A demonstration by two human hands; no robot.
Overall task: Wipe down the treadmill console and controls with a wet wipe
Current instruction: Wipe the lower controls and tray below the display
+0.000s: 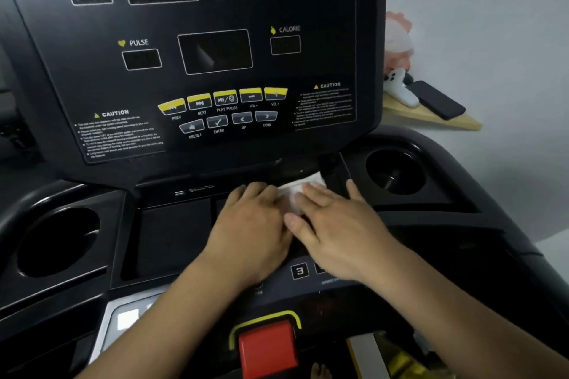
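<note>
The black treadmill console (197, 49) fills the view, with dark display windows and a row of yellow and grey buttons (224, 108). A white wet wipe (297, 191) lies flat on the recessed tray just below the console's lower edge. My left hand (252, 228) and my right hand (335, 224) both press down on it with fingers spread, the right partly overlapping the left. Most of the wipe is hidden under them; its far corner sticks out toward the console.
Round cup holders sit at the left (58, 243) and right (395, 171). A red stop button (268, 348) with yellow trim lies near the bottom edge. Behind the console at the right, a wooden shelf (431, 120) carries a black phone (437, 100) and a white controller (398, 84).
</note>
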